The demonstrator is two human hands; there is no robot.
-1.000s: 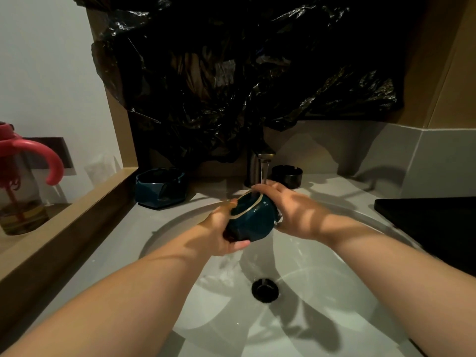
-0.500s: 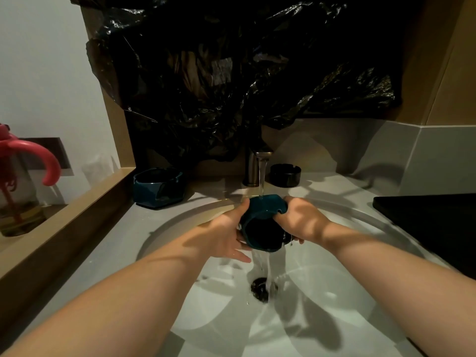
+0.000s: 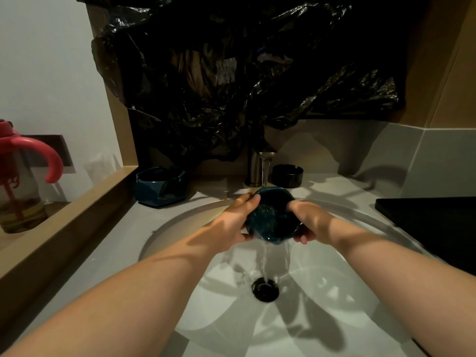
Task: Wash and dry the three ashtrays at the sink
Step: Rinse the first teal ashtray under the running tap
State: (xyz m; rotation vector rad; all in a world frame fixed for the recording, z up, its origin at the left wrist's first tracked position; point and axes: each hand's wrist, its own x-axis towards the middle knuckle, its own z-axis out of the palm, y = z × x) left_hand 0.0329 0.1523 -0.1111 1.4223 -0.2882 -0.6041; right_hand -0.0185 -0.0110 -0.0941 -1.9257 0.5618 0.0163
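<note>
The round teal ashtray (image 3: 273,219) sits in the middle of the frame, held up over the sink (image 3: 340,295) and straight under the tap (image 3: 259,166). It lies between the two hands. The left hand (image 3: 230,224) clasps its left side, with the fingers (image 3: 252,200) curled onto the upper left of the rim. The right hand (image 3: 310,220) grips the right side, its fingers (image 3: 293,205) hooked over the rim and other fingertips showing beneath the lower right edge.

The ashtray is tipped on edge, so its open mouth faces the lower part of the frame. Its far rim is highest, just below the spout. Being round, it shows no long axis that I can make out. The stream of water (image 3: 265,173) lands inside it and spills off the low rim in a sheet, down toward the dark drain (image 3: 265,289).

On the grey bench (image 3: 134,228), a squarish teal ashtray (image 3: 161,185) stands at centre left, well apart from the hands. A small black ashtray (image 3: 287,175) stands just right of the tap. Crumpled black plastic (image 3: 231,73) hangs across the top of the frame. A bottle with a red handle (image 3: 20,181) stands at the far left edge, and a flat black slab (image 3: 432,222) lies at the right.
</note>
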